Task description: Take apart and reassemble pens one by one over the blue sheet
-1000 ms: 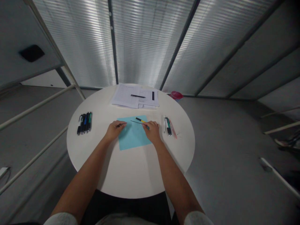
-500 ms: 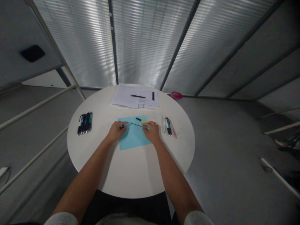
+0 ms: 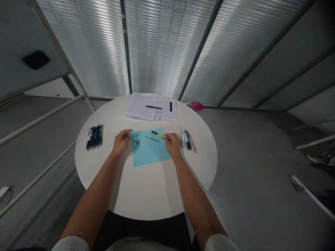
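A light blue sheet [image 3: 149,155] lies on the round white table [image 3: 146,195]. My left hand [image 3: 121,142] is at the sheet's upper left edge, fingers stretched and apart, holding nothing visible. Small dark pen parts [image 3: 136,141] rest on the sheet just right of it. A thin dark ink refill [image 3: 152,138] lies across the upper middle, with a small pale piece [image 3: 157,137] beside it. Above these is a yellow and black pen barrel [image 3: 158,134]. My right hand [image 3: 173,143] has thumb and fingers closed at the barrel's right end, which they partly hide.
To the left, several pens [image 3: 94,137] lie in a row. Right of my right hand are a white and green pen group [image 3: 187,140] and a pinkish stick [image 3: 193,143]. Stacked papers [image 3: 140,107] with a black pen [image 3: 154,107] sit at the back. A red bin [image 3: 197,106] stands beyond the table.
My left hand has let go of the small dark parts and moved left, off the sheet. The right hand has let the refill lie and shifted right to the yellow barrel's end.
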`<action>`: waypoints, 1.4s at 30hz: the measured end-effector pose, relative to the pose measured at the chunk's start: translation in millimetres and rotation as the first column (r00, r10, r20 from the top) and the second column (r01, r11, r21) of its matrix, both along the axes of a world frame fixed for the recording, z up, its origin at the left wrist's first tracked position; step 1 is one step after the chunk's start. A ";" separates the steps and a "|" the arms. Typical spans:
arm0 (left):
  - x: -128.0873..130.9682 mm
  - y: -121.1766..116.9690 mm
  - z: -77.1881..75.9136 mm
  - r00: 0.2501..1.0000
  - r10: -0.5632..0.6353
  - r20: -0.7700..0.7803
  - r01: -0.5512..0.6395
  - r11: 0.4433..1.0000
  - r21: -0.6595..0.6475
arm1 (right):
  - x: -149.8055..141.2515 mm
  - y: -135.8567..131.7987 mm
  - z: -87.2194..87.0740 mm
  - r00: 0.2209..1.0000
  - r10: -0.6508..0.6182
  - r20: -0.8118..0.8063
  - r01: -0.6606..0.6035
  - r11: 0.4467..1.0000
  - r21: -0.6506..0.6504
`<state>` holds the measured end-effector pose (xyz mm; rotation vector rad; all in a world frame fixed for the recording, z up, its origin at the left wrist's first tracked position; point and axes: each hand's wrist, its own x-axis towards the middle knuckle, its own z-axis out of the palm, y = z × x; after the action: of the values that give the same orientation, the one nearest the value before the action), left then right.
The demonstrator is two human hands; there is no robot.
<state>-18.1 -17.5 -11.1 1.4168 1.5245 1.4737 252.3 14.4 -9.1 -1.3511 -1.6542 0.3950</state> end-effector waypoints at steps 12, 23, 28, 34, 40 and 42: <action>-3.2 -0.9 3.0 0.920 0.082 -0.383 -0.097 0.995 -0.019 | 2.7 3.4 -4.0 0.981 -0.116 0.157 0.118 0.993 -0.006; 2.4 -1.9 0.5 0.870 0.019 -0.493 -0.049 0.998 -0.049 | 0.2 -0.2 -1.0 0.922 -0.043 0.385 0.101 0.986 -0.131; 2.1 -0.4 -1.7 0.867 0.016 -0.498 -0.040 0.998 -0.038 | 0.4 -1.7 -0.7 0.922 -0.055 0.384 0.115 0.984 -0.134; 2.1 -0.3 -2.8 0.858 0.014 -0.513 -0.043 0.998 -0.045 | 2.0 1.0 -1.8 0.952 -0.054 0.300 0.097 0.986 -0.133; 1.7 -0.4 -3.7 0.858 0.013 -0.514 -0.042 0.998 -0.046 | 3.8 3.0 -1.5 0.995 -0.058 0.087 0.062 0.997 -0.046; 1.6 0.0 -4.1 0.858 0.009 -0.514 -0.040 0.998 -0.050 | 4.0 1.9 -0.5 0.998 -0.053 0.029 0.055 0.996 -0.067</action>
<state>-16.6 -17.6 -15.2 1.8624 1.8854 1.0934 256.3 16.3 -9.6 -1.4536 -1.6360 0.4055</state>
